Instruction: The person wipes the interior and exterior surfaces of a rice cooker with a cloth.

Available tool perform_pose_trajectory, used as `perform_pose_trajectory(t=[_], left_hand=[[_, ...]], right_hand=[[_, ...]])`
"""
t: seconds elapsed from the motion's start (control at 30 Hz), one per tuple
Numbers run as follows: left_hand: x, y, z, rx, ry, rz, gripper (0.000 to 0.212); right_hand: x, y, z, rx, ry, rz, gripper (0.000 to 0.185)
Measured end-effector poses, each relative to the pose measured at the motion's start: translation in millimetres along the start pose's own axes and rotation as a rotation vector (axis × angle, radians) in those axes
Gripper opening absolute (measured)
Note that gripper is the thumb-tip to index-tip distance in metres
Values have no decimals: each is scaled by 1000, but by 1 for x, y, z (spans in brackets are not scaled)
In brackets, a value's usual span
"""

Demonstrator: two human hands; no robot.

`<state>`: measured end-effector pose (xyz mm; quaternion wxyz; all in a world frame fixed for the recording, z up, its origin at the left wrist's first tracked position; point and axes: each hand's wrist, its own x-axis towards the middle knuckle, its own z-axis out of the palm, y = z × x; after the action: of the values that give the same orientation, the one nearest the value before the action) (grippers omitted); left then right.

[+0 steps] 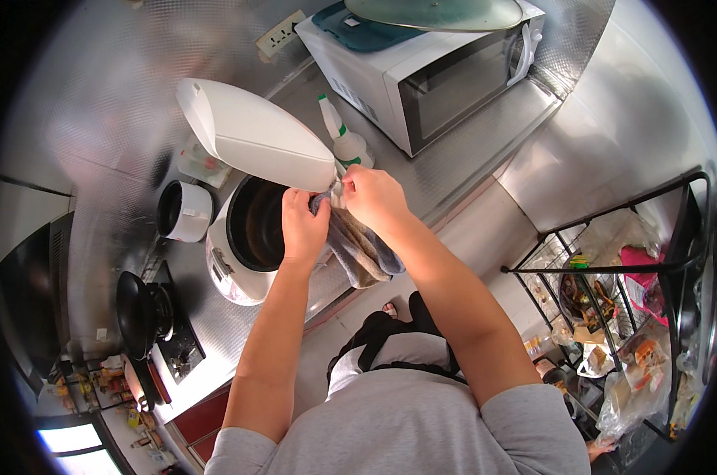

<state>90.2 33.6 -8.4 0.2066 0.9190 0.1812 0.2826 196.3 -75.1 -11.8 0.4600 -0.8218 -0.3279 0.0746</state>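
A white rice cooker (245, 282) stands on the metal counter with its lid (263, 133) raised and a dark inner pot (257, 225) inside. My left hand (303, 225) is at the lid's lower edge, gripping the top of a grey-and-brown cloth (361, 252) that hangs over the cooker's side. Right beside it, my right hand (375, 196) has its fingers curled at the lid's end. They pinch something small and thin, too small to name. The fingertips of both hands are partly hidden.
Behind the lid stands a spray bottle (349, 145). A white microwave (388, 77) bears a teal tray (358, 35) and a glass lid (441, 13). Leftward are a small white pot (189, 211) and a black wok (135, 314). A loaded wire rack (602, 270) is at right.
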Motion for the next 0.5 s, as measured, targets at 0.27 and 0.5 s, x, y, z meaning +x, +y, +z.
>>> perform_pose_trajectory(t=[0.27,0.5], left_hand=[[0,0,0,-27,-4,-44,16],[-1,0,-1,-26,-26,-74,16]], right_hand=[[4,-6,4,-109,-56,-43,13],[5,-6,7,-93,-51,-67,9]])
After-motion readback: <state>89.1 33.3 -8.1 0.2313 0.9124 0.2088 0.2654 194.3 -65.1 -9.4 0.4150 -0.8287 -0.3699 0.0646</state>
